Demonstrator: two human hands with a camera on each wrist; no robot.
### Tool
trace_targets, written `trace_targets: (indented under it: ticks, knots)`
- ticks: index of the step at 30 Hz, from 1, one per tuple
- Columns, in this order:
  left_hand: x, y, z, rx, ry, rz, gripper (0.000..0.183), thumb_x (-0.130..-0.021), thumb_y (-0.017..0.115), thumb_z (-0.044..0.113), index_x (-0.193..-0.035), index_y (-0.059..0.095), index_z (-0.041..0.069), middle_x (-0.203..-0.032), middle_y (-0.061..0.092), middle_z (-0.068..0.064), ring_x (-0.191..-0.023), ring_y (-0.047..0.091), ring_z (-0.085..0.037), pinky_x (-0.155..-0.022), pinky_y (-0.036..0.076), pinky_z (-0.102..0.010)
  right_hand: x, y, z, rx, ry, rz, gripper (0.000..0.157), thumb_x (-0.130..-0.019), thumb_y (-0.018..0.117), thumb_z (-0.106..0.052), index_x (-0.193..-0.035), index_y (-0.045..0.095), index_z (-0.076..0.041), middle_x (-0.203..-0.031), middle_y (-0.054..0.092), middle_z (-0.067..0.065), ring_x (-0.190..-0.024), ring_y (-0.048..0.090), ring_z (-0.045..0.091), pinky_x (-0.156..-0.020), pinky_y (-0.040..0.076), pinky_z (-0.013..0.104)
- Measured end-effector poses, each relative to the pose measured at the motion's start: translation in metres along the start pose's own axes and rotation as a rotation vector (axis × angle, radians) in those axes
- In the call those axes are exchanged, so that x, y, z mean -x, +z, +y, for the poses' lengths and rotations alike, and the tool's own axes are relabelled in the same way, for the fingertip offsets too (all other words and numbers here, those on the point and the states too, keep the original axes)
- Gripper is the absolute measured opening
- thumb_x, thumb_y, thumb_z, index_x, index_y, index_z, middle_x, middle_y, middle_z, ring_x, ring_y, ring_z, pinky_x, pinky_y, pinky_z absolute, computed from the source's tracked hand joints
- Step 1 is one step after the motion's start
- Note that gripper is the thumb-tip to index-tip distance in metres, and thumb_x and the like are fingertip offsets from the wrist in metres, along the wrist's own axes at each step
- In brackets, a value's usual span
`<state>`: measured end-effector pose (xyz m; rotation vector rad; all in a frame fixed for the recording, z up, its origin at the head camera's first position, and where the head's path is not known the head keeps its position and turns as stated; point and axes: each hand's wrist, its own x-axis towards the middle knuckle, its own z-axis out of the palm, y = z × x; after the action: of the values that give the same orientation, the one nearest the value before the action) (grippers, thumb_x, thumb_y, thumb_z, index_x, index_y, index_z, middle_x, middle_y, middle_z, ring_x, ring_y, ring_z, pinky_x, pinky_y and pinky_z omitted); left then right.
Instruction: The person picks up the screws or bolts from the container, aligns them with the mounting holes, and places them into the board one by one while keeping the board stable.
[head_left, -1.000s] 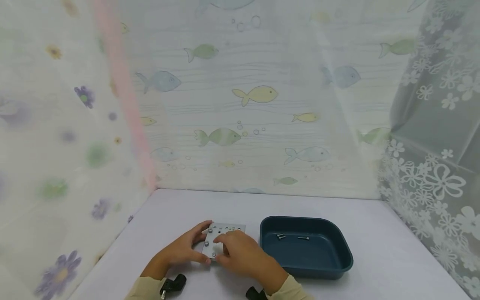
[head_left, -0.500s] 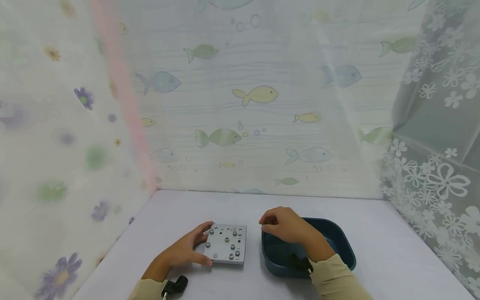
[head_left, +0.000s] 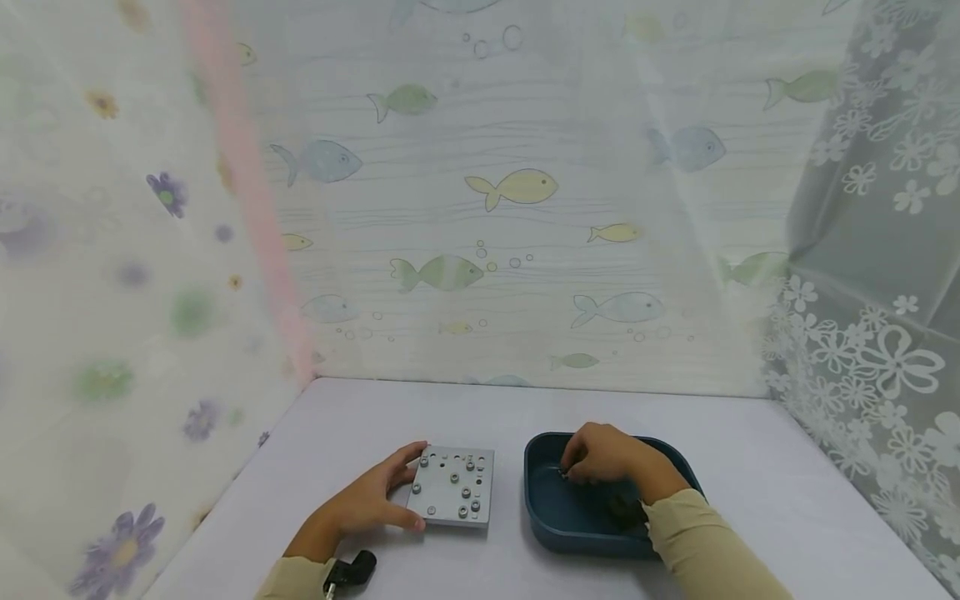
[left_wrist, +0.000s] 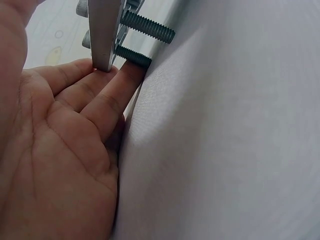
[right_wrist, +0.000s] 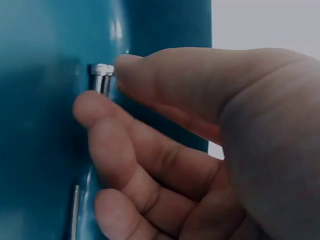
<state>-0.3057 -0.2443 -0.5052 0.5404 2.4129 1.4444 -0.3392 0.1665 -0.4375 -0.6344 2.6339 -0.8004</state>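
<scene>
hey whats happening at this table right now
A person sits at a white table with a grey metal plate that has several bolts through its holes. The left hand holds the plate by its left edge, thumb above and fingers beneath, with the bolt ends standing on the table. The right hand reaches into the dark blue tray beside the plate, fingertips pinching a loose bolt.
</scene>
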Motion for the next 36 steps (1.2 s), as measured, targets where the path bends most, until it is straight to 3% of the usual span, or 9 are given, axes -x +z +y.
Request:
trace_targets:
  ticks: [9, 16, 36]
  knots:
    - [-0.001, -0.001, -0.001, 0.001, 0.002, -0.005, 0.120, -0.070, 0.096, 0.030, -0.165, 0.024, 0.019, -0.153, 0.056, -0.008, -0.144, 0.049, -0.026, -0.123, 0.016, -0.065, -0.002, 0.005, -0.002, 0.073, 0.061, 0.026, 0.012, -0.081, 0.084, -0.005, -0.084, 0.080, -0.015, -0.084, 0.073, -0.006, -0.077, 0.066, 0.013, -0.074, 0.059, 0.037]
    - [-0.003, -0.001, -0.003, -0.001, -0.005, 0.004, 0.120, -0.069, 0.096, 0.032, -0.165, 0.025, 0.020, -0.152, 0.057, -0.008, -0.145, 0.048, -0.027, -0.123, 0.014, -0.067, -0.003, 0.009, -0.003, 0.087, 0.063, 0.048, 0.014, -0.078, 0.087, -0.006, -0.077, 0.077, -0.015, -0.077, 0.070, -0.006, -0.074, 0.064, 0.014, -0.069, 0.056, 0.035]
    - [-0.002, 0.001, -0.004, 0.000, -0.020, 0.012, 0.121, -0.067, 0.096, 0.034, -0.165, 0.025, 0.022, -0.152, 0.057, -0.006, -0.146, 0.047, -0.028, -0.123, 0.012, -0.068, -0.002, 0.017, -0.007, 0.107, 0.093, 0.039, 0.019, -0.083, 0.084, -0.009, -0.070, 0.070, -0.015, -0.068, 0.064, -0.002, -0.065, 0.056, 0.016, -0.059, 0.047, 0.032]
